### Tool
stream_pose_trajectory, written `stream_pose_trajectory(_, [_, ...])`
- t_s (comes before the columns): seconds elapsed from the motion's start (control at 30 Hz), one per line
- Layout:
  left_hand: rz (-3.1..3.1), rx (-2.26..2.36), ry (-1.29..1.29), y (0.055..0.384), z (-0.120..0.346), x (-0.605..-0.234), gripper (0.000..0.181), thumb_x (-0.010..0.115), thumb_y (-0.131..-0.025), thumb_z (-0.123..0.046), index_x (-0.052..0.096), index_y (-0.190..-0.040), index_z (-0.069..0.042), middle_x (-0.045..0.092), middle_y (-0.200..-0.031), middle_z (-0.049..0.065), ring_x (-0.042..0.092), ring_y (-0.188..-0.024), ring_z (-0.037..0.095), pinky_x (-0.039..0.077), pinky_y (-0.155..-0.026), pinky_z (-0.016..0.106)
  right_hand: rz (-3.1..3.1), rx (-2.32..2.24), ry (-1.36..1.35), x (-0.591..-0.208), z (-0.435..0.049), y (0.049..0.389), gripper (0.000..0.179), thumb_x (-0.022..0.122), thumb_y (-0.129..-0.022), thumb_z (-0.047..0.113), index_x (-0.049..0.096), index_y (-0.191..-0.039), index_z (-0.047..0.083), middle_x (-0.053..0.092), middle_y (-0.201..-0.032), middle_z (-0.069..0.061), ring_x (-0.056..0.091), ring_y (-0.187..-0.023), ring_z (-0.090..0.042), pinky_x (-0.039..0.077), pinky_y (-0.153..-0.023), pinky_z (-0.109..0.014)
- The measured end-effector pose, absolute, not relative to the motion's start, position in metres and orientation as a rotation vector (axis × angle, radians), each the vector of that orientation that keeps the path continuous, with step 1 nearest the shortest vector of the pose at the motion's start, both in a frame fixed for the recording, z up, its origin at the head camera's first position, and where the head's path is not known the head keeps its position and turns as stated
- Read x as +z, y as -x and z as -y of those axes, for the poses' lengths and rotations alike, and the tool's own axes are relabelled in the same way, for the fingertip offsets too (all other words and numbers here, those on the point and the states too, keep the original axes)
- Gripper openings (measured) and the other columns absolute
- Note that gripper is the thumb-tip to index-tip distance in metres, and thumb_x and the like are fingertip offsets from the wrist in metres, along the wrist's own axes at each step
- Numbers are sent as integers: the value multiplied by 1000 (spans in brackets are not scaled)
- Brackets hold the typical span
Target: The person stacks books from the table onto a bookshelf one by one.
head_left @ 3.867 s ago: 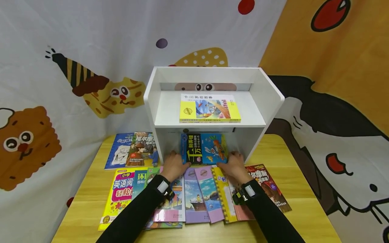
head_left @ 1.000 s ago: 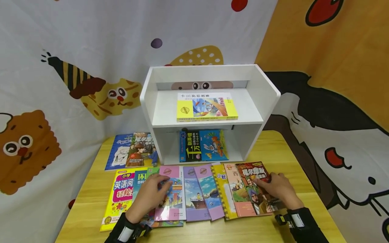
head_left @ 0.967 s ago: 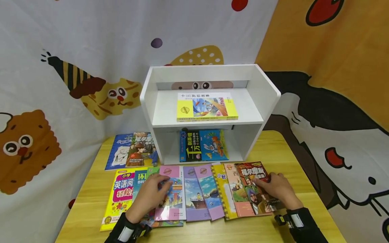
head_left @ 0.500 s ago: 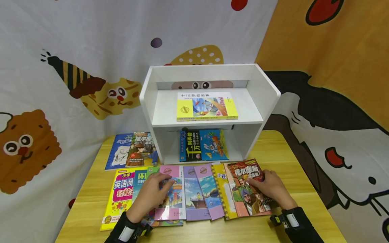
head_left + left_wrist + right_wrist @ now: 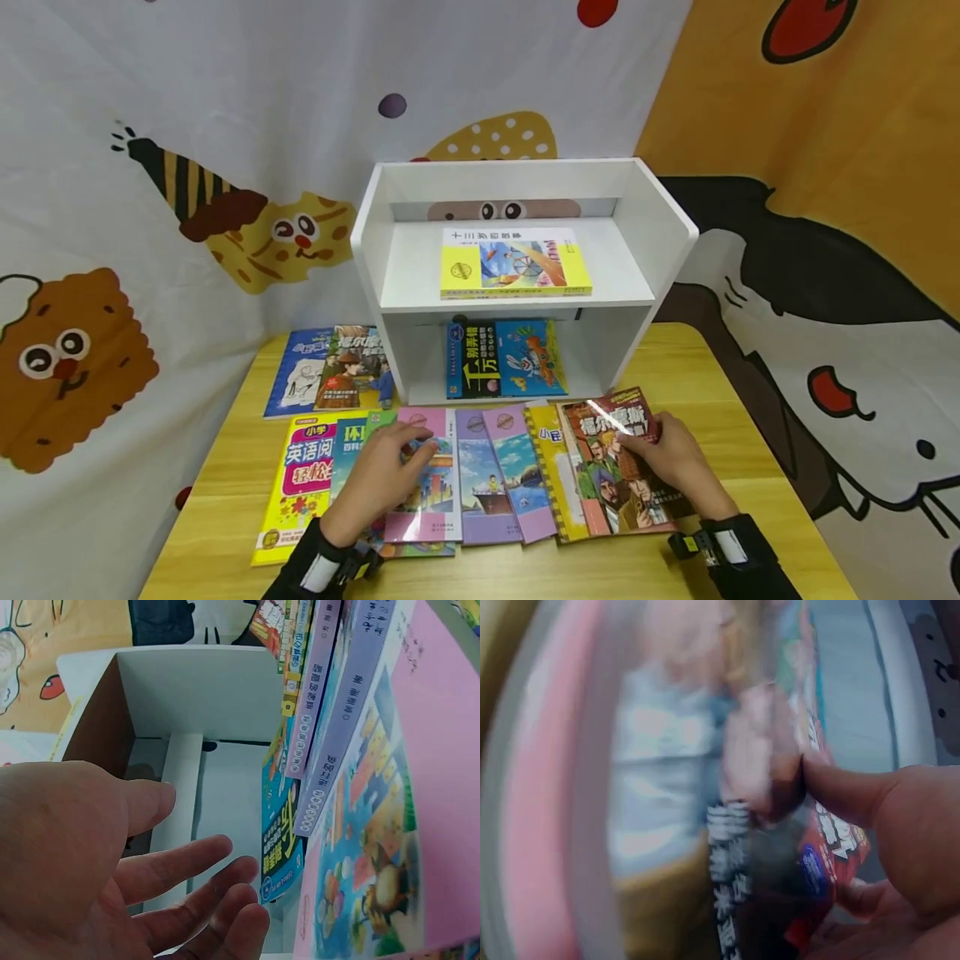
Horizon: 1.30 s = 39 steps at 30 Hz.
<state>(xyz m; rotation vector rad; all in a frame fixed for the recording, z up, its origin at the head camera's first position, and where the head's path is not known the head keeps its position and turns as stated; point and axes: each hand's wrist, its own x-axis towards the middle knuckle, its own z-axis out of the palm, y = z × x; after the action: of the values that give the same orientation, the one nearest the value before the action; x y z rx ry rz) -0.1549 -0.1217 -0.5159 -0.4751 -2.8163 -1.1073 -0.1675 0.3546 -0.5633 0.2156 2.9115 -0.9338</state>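
Observation:
My right hand (image 5: 678, 462) grips the right edge of a red-brown comic-style book (image 5: 618, 475), thumb on its cover. That book overlaps a salmon-pink book (image 5: 590, 500) at the right end of a row on the table; the right wrist view is blurred, with the thumb (image 5: 847, 787) on the cover. Over the left part of the row, my left hand (image 5: 382, 475) hovers by a pink book (image 5: 432, 504), its loosely bent fingers holding nothing in the left wrist view. Between them lie two purple books (image 5: 487, 500) and a yellow spiral-edged book (image 5: 555, 483).
Behind the row stands a white two-tier shelf (image 5: 637, 242). A yellow book (image 5: 517, 265) lies on its upper tier; blue-and-black books (image 5: 510, 360) lie below. Left are two more books (image 5: 348, 375) and a yellow English book (image 5: 303, 492). Bare wooden table (image 5: 757, 500) shows at right.
Both hands have left the blue-and-black books on the lower tier and come back to the row. The right hand has slid the red-brown book left over the salmon-pink one. The left hand barely moved lately.

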Motion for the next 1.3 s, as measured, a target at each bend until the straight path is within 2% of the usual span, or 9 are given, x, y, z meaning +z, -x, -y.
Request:
stream_pose_trajectory(0.2, [2793, -1076, 516, 157, 116, -511, 24, 62, -94, -42, 73, -108, -25, 65, -111, -11, 57, -80, 3, 46, -78, 36, -3091, -938, -210, -543, -353, 162, 54, 64, -92, 45, 48, -115, -1, 55, -90, -15, 52, -72, -26, 40, -52, -34])
stream_pose_trajectory(0.4, [2791, -1056, 619, 158, 108, -501, 30, 58, -96, -46, 71, -113, -25, 62, -103, -16, 56, -79, 0, 47, -73, 31, -3192, -1070, -64, -514, -345, 149, 34, 51, -101, 32, 47, -119, 3, 64, -97, -21, 59, -70, -26, 45, -52, -35])
stream_pose_trajectory(0.6, [2654, -1253, 877, 159, 83, -467, 30, 52, -100, -43, 64, -124, -30, 60, -113, -15, 57, -81, 2, 50, -67, 25, -3213, -1260, 233, -474, -318, 140, 27, 55, -100, 29, 53, -125, 16, 68, -96, -7, 62, -67, -17, 49, -50, -30])
stream_pose_trajectory(0.7, [2579, -1271, 986, 158, 65, -449, 39, 52, -100, -41, 51, -139, -33, 60, -118, -14, 59, -96, 5, 52, -77, 29, -3162, -1360, 478, -456, -296, 138, 29, 55, -100, 21, 56, -129, 22, 68, -100, -1, 64, -71, -14, 52, -53, -30])
stream_pose_trajectory(0.8, [2556, -1169, 1043, 158, 47, -439, 55, 50, -100, -44, 30, -150, -35, 53, -134, -11, 53, -117, 8, 48, -93, 36, -3066, -1430, 743, -444, -276, 138, 35, 53, -101, 11, 55, -133, 24, 67, -105, 2, 66, -78, -12, 54, -58, -29])
stream_pose_trajectory(0.87, [2561, -1137, 1067, 158, 37, -437, 60, 50, -100, -46, 22, -152, -37, 49, -137, -12, 51, -119, 8, 48, -92, 36, -3003, -1463, 898, -438, -264, 137, 39, 53, -99, 4, 56, -133, 23, 66, -108, 3, 66, -80, -11, 54, -60, -28])
stream_pose_trajectory(0.93, [2550, -1168, 1099, 157, 31, -436, 57, 50, -100, -44, 25, -151, -36, 52, -131, -11, 56, -109, 5, 51, -83, 31, -2955, -1489, 1005, -434, -253, 136, 41, 54, -98, -1, 57, -132, 21, 66, -108, 4, 66, -80, -11, 54, -60, -26])
stream_pose_trajectory(1.07, [2486, -1288, 1152, 155, 27, -435, 37, 49, -102, -34, 39, -138, -33, 56, -96, -13, 55, -69, -1, 47, -55, 20, -2912, -1541, 1105, -425, -240, 134, 44, 57, -93, -7, 60, -128, 19, 67, -106, 4, 66, -75, -10, 52, -58, -23])
stream_pose_trajectory(1.3, [2301, -1407, 1044, 155, 45, -423, 27, 50, -103, -22, 49, -129, -28, 50, -74, -10, 40, -47, 2, 36, -41, 21, -2957, -1633, 1080, -405, -238, 128, 36, 66, -86, -10, 67, -117, 9, 69, -89, -1, 61, -65, -10, 47, -55, -21])
